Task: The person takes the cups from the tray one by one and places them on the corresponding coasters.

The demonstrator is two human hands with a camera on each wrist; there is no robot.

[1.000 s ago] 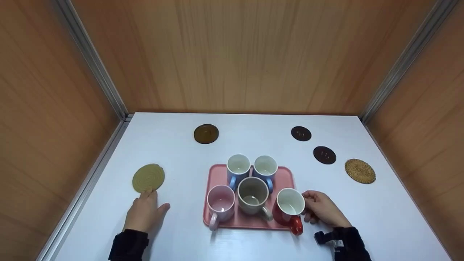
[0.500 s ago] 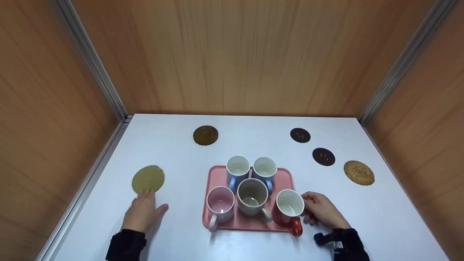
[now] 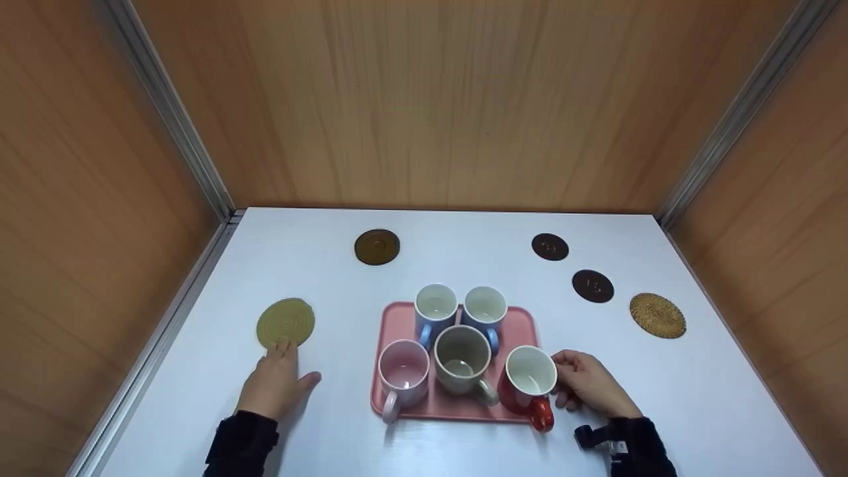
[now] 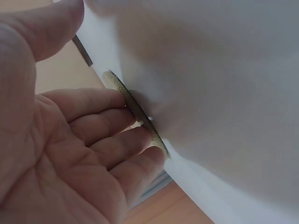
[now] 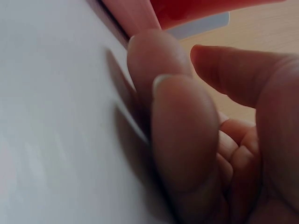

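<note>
My left hand [image 3: 273,385] rests its straight fingertips on the near edge of a round olive-green woven coaster [image 3: 285,320] lying on the white table, with the thumb spread to the side. In the left wrist view the fingers reach flat over the coaster [image 4: 117,85], which shows edge-on. My right hand [image 3: 591,385] lies beside the pink tray [image 3: 399,319], fingers loosely curled and holding nothing. Its fingertips are right by the red mug [image 3: 510,399] at the tray's right end. In the right wrist view the tray's edge [image 5: 135,14] appears just beyond the fingertips.
Also on the tray stand a pink mug [image 3: 403,371], a grey mug [image 3: 462,358] and two light blue mugs [image 3: 435,305]. Farther back lie a brown coaster [image 3: 377,247], two dark coasters [image 3: 593,286] and a tan woven coaster [image 3: 657,315]. Wooden walls [image 3: 424,99] enclose the table.
My left hand and the green coaster under its fingertips have slid a little to the right. The right hand, the tray and the mugs have stayed in place.
</note>
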